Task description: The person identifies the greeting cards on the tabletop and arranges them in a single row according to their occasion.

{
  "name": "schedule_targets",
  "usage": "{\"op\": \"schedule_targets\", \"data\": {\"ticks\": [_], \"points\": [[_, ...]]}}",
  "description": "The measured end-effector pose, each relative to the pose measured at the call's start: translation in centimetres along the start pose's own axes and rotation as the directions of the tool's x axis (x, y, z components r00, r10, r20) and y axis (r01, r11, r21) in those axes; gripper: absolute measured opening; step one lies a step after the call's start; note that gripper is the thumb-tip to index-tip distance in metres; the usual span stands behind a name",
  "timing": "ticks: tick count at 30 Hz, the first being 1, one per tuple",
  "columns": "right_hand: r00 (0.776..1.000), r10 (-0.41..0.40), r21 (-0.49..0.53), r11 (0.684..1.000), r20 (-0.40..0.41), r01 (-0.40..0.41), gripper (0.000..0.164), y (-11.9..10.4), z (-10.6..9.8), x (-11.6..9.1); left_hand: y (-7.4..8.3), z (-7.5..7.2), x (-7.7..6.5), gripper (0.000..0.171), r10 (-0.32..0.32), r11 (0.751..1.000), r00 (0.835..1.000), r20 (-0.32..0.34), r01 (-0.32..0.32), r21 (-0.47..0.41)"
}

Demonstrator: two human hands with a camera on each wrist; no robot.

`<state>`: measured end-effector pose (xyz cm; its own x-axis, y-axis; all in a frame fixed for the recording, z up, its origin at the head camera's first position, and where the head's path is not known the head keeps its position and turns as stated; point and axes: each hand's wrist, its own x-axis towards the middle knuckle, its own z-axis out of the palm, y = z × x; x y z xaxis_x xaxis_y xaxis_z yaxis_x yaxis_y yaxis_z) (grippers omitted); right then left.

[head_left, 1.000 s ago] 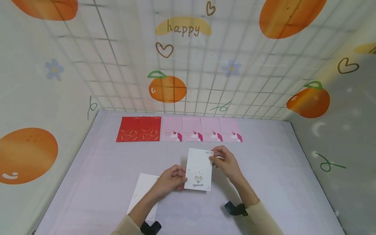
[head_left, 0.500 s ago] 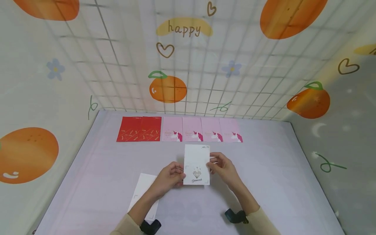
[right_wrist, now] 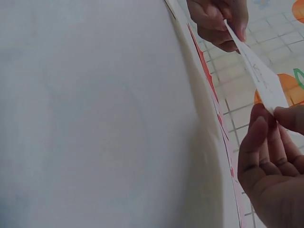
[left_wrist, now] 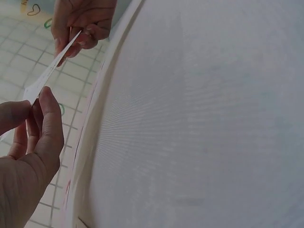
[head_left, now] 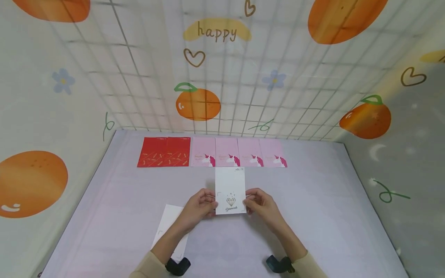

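A white card (head_left: 230, 185) printed with a gold diamond and the word "Diamonds" is held up above the table in the head view. My left hand (head_left: 200, 204) pinches its left edge near the lower corner, between thumb and fingers. On the opposite edge, my right hand (head_left: 261, 204) pinches the card at about the same height. Both wrist views show the card (left_wrist: 50, 76) edge-on and off the tabletop, thumb on one face and fingers behind. A second white card (head_left: 169, 218) lies on the table, partly covered by my left forearm.
Along the back of the table (head_left: 313, 200) lies a row of cards: two red cards (head_left: 165, 152) at the left, then several pink unicorn cards (head_left: 226, 151). Behind them stands a wire grid (head_left: 240, 108) with a printed orange-pattern cloth. Cloth walls flank both sides.
The held card has moved away from me and slightly left, and now stands straighter. My right hand has shifted from its upper right corner down to the lower right edge.
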<state>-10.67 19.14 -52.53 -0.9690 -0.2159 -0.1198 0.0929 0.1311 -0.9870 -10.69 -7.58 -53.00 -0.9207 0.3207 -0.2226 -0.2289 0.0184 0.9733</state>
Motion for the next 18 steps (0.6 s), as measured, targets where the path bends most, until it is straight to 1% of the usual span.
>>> {"op": "schedule_targets", "data": {"ticks": [5,10,13,18], "points": [[1.0,0.018,0.016,1.0,-0.02,-0.018,0.027,0.4,0.1,-0.1,-0.2,0.1,0.2,0.032,0.002,1.0,1.0,0.001,-0.002,0.011],[0.999,0.033,0.017,0.999,-0.04,-0.032,0.025,0.8,0.0,0.0,-0.5,0.2,0.5,0.032,-0.02,1.0,1.0,-0.002,0.02,0.02],[0.998,0.039,-0.007,0.999,-0.057,-0.039,0.023,0.9,-0.2,0.1,-0.6,0.5,0.9,0.032,-0.025,0.999,1.0,0.001,0.025,0.025],[0.994,0.041,-0.038,0.998,-0.103,-0.045,0.021,1.0,-1.1,0.3,-0.3,1.4,1.9,0.032,-0.005,1.0,1.0,0.009,0.005,0.029]]}}
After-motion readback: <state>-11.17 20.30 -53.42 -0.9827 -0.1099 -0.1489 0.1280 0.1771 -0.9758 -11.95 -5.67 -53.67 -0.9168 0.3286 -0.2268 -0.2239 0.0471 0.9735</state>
